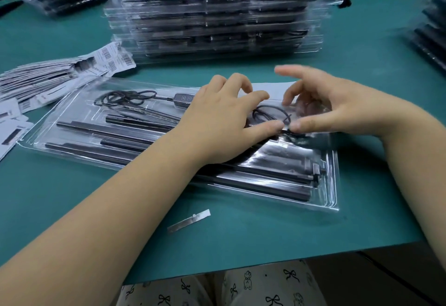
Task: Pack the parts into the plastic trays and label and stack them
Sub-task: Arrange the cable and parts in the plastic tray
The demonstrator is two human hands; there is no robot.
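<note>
Centre of frame: left hand point(224, 115) and right hand point(333, 108) meet thumb-to-thumb over a coiled cable point(268, 115), apparently pinching it, above the tray point(333, 185), whose long axis runs lower right.

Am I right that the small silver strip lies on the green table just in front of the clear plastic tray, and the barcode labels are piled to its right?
Not quite: the head view shows the barcode labels piled left of the clear plastic tray. The small silver strip does lie in front of it on the green table.
</note>
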